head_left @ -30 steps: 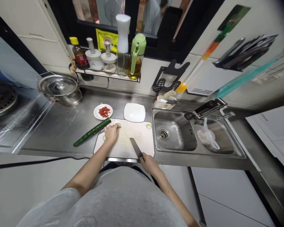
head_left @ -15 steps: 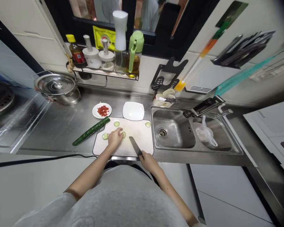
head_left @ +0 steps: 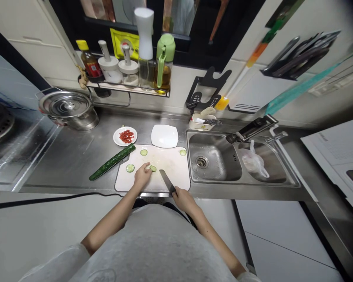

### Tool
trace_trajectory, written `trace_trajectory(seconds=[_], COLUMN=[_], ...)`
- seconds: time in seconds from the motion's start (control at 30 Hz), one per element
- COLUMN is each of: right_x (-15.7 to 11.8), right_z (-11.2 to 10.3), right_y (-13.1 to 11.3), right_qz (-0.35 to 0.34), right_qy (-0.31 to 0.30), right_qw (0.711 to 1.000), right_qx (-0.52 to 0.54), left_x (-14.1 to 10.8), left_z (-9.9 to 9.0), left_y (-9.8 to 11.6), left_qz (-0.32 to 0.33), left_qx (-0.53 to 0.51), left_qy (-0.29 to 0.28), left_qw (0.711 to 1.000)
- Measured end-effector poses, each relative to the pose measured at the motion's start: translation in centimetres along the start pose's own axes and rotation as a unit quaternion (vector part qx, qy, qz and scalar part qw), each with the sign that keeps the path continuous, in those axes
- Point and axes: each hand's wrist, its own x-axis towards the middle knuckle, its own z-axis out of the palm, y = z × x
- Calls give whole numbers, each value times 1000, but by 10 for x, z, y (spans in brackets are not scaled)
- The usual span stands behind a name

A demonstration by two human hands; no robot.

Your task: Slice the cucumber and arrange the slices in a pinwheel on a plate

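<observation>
My left hand (head_left: 142, 176) is over the white cutting board (head_left: 176, 182), its fingers closed at the edge of a small cucumber slice (head_left: 153, 168). Gripped by its handle in my right hand (head_left: 184, 199), a kitchen knife (head_left: 166, 179) points up and left across the board, its tip a little to the right of that slice. Other round slices lie apart on the board: one cucumber slice (head_left: 130, 168) left of my left hand, another above it, and a third in the upper right corner. A long cut cucumber (head_left: 111, 162) rests aslant, its cut end over the board's upper left corner.
Behind the board stand a small plate of chopped red pieces (head_left: 126, 136) and a white square dish (head_left: 164, 136). The double sink (head_left: 214, 156) adjoins the board on the right. A lidded steel pot (head_left: 69, 109) is at the back left, near a wall rack (head_left: 123, 87) of bottles and jars.
My left hand has shifted slightly left and down, away from the upper slice, showing more of the left one. The slice at its fingers shows more fully. The knife stays nearly still.
</observation>
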Motion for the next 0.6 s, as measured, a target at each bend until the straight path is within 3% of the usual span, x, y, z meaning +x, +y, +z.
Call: trace_trajectory(seconds=[0.2,0.4,0.6], right_x=[2,1,-2], right_z=[-3,-7,-10], right_y=[-5,-11,-22], right_qz=[1,-1,1], right_qy=[-1,1,2], right_qw=[1000,1000,999], right_qx=[-10,-15,-39], left_x=[-19,-11,-2], left_z=[-4,-11,0], left_y=[0,-1,2], left_qz=[107,156,154], left_qx=[83,229,233], left_qy=[-58,4,3], left_qw=[989,961,960])
